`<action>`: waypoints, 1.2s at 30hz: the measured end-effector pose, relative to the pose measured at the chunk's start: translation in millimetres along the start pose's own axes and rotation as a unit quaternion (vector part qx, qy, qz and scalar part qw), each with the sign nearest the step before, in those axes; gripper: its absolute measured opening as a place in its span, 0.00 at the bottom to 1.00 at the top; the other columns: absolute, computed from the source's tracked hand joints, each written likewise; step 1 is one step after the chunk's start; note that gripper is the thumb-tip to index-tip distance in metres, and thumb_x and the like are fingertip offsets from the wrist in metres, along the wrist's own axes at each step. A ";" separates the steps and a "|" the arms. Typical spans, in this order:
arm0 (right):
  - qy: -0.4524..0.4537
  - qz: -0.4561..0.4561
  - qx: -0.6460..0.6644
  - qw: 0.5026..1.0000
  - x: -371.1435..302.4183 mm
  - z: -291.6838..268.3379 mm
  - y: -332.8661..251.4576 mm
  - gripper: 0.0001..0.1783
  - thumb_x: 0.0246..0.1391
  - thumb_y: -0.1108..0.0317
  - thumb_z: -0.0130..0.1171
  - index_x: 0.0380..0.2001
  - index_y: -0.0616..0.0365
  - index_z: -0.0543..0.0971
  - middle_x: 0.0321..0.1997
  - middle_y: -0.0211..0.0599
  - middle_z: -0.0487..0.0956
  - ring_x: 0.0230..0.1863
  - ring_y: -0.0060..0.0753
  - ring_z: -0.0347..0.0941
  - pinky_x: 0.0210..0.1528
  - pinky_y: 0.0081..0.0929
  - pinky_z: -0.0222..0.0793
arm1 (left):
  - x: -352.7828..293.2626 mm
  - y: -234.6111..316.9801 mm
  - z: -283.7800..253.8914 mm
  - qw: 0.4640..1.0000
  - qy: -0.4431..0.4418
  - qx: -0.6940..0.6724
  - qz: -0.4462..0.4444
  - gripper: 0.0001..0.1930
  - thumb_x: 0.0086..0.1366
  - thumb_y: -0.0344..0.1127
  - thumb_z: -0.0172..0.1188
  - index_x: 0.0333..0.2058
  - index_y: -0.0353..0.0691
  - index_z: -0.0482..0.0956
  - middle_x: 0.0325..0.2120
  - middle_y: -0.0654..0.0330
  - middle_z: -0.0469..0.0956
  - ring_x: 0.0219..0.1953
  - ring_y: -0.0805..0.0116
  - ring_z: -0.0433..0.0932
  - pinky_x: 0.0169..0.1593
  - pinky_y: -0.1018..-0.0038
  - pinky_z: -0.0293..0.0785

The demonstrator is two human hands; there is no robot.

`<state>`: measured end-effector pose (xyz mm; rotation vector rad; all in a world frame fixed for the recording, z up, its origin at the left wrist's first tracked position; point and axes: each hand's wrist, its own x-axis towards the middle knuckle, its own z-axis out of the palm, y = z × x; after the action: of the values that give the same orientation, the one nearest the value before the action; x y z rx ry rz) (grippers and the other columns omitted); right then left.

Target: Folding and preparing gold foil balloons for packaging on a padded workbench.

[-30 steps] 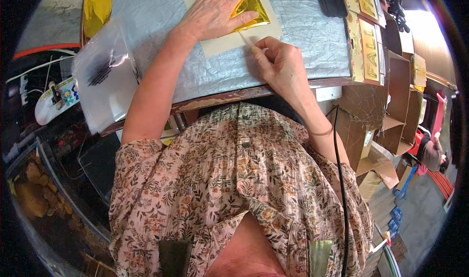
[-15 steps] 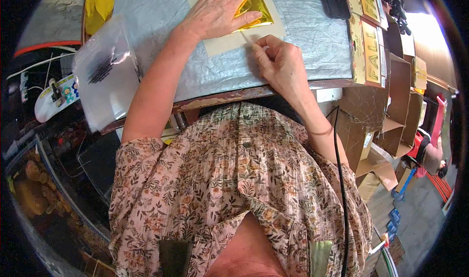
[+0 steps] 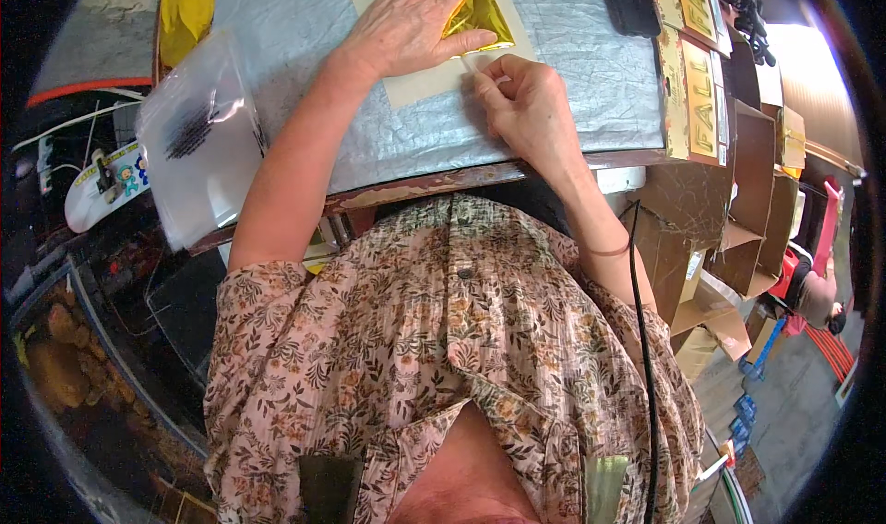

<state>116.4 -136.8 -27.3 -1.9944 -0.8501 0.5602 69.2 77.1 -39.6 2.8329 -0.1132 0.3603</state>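
Note:
A shiny gold foil piece [image 3: 482, 27] lies on a pale, cream-coloured card [image 3: 412, 86] at the top of the view. Across the foil my left hand [image 3: 420, 25] rests flat, fingers stretched out and thumb pointing right. Close to the foil's near edge, my right hand [image 3: 526, 95] is closed in a pinch. A thin, pale straw-like strip [image 3: 471, 63] runs from its fingertips to the foil edge. Whether the strip goes inside the foil piece, I cannot tell.
Crinkled silvery-blue sheeting [image 3: 397, 141] covers the table. Clear plastic bags [image 3: 198, 155] overhang its left edge, below gold foil [image 3: 187, 12]. Gold-lettered packages [image 3: 699, 104] stack at the right, by a black case [image 3: 628, 2]. Cardboard boxes [image 3: 688, 192] stand beyond, and a black cable [image 3: 643, 339] hangs near my right arm.
My right hand has shifted slightly up toward the foil, so less of the pale strip shows between fingers and foil. The left hand stays in place.

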 end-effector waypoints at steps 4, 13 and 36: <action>0.006 0.006 -0.022 1.000 2.2 0.6 -5.2 0.09 0.62 0.70 0.62 0.33 0.67 0.82 0.16 0.36 0.79 0.16 0.19 0.69 0.20 0.26 0.64 | 0.8 2.4 -0.7 1.000 0.002 0.027 0.000 0.45 0.70 0.64 0.53 0.69 0.28 0.60 0.72 0.39 0.56 0.75 0.45 0.52 0.76 0.54 0.46; 0.024 0.005 -0.026 0.999 2.3 -10.5 3.8 0.10 0.64 0.69 0.62 0.34 0.68 0.82 0.17 0.34 0.80 0.16 0.17 0.69 0.20 0.25 0.62 | 3.5 6.5 -4.5 1.000 0.002 0.024 0.005 0.45 0.69 0.63 0.54 0.69 0.28 0.61 0.72 0.39 0.56 0.75 0.45 0.52 0.76 0.54 0.46; -0.072 0.067 0.084 0.992 -12.6 -16.1 -10.5 0.11 0.68 0.67 0.60 0.35 0.66 0.82 0.17 0.24 0.76 0.17 0.12 0.66 0.19 0.18 0.57 | 0.2 -3.3 2.5 1.000 -0.002 -0.023 -0.009 0.42 0.71 0.60 0.52 0.71 0.31 0.58 0.73 0.42 0.55 0.76 0.48 0.51 0.76 0.55 0.45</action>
<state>114.9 -151.0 -9.3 -1.8820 -0.7324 0.8348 70.3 79.6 -42.7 2.7881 -0.0965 0.3443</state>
